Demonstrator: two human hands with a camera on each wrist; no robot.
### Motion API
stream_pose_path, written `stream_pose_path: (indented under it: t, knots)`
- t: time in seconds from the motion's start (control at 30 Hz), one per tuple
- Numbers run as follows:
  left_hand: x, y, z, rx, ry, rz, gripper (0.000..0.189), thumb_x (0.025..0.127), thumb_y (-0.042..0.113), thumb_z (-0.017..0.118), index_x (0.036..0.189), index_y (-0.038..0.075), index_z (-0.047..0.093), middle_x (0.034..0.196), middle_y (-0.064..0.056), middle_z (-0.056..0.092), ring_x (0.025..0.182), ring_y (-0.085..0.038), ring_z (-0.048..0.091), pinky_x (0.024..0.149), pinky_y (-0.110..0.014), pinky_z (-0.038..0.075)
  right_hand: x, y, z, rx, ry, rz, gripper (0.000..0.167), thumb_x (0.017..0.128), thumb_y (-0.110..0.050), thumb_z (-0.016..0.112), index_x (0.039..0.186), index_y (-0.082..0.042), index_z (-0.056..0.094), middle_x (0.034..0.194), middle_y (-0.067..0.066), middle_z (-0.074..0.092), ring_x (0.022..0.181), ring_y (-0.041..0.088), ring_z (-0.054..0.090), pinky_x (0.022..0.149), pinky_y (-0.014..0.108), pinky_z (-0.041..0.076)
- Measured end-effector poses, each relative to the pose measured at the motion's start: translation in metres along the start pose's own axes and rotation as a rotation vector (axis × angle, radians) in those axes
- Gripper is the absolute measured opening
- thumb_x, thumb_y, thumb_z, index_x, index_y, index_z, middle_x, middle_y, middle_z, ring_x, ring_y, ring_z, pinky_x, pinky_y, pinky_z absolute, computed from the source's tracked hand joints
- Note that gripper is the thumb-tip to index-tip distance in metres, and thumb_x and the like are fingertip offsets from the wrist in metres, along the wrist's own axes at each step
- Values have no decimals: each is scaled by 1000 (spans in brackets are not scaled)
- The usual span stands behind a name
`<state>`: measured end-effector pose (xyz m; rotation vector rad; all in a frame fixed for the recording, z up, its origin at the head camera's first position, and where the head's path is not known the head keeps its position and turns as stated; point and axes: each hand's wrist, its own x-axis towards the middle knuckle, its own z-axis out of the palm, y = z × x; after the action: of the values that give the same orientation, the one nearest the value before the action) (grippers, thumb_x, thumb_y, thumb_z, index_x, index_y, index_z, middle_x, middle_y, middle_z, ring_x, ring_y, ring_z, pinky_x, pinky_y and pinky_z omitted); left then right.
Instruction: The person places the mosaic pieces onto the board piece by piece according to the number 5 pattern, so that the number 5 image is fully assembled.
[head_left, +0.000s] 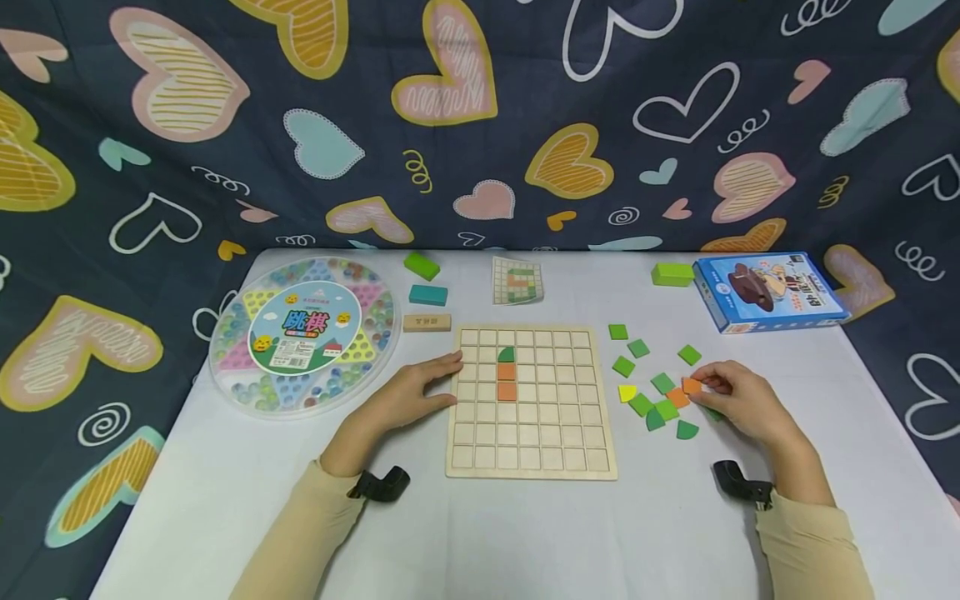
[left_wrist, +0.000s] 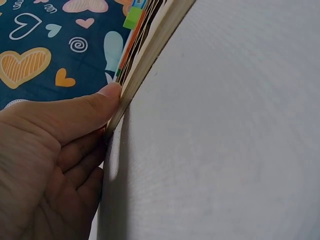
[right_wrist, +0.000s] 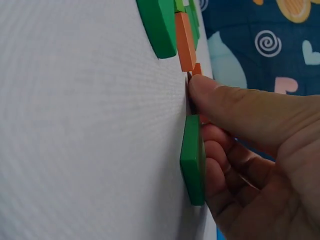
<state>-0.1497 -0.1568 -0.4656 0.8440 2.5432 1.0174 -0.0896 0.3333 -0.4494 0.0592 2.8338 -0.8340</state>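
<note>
A wooden grid board [head_left: 557, 412] lies in the middle of the table. In its cells sit a green quarter-round tile [head_left: 507, 355] and two orange square tiles [head_left: 507, 391]. My left hand [head_left: 402, 397] rests against the board's left edge, its thumb [left_wrist: 100, 102] touching the rim. To the right of the board, my right hand [head_left: 752, 405] pinches an orange tile [head_left: 691, 385] between thumb and fingers, low over the table. A green tile [right_wrist: 192, 160] lies under its curled fingers, and another orange tile [head_left: 677, 397] is right beside the fingertips.
Several loose green tiles [head_left: 641, 405] and a yellow tile [head_left: 627, 392] lie right of the board. Behind stand a patterned card [head_left: 517, 281], colored blocks [head_left: 428, 295] and a blue box [head_left: 772, 292]. A round checkers set [head_left: 305, 328] is at left.
</note>
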Motion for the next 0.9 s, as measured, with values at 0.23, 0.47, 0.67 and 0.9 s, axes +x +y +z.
stream_pose_path:
  t: [0.23,0.47,0.67,0.9]
  knots:
    - [0,0,1,1,2,8,55,88,23,68,137,6,50,150,-3,38,139,-24,35,114,-41,31,-5,-19,-5,-1,19,31,40,88,-24,68,118,0,56,106,20,62,94,31,56,84,50,53]
    - [0,0,0,-2,6,9,55,88,22,68,137,5,50,150,-3,38,139,-24,35,114,-41,32,-13,-62,11,55,139,-151,33,86,-16,70,115,-3,63,105,15,67,95,30,64,79,34,57]
    - [0,2,-2,-12,6,-5,56,88,22,68,137,5,49,150,-3,38,139,-24,34,115,-41,31,-9,-102,42,179,201,-301,28,80,-12,76,105,-6,66,98,8,68,86,23,67,73,29,58]
    - [1,0,0,-20,0,-2,56,88,22,68,137,5,50,150,-3,38,139,-24,34,115,-40,31,6,-143,70,262,17,-297,28,80,-23,77,103,-12,66,91,0,66,82,12,62,74,28,56]
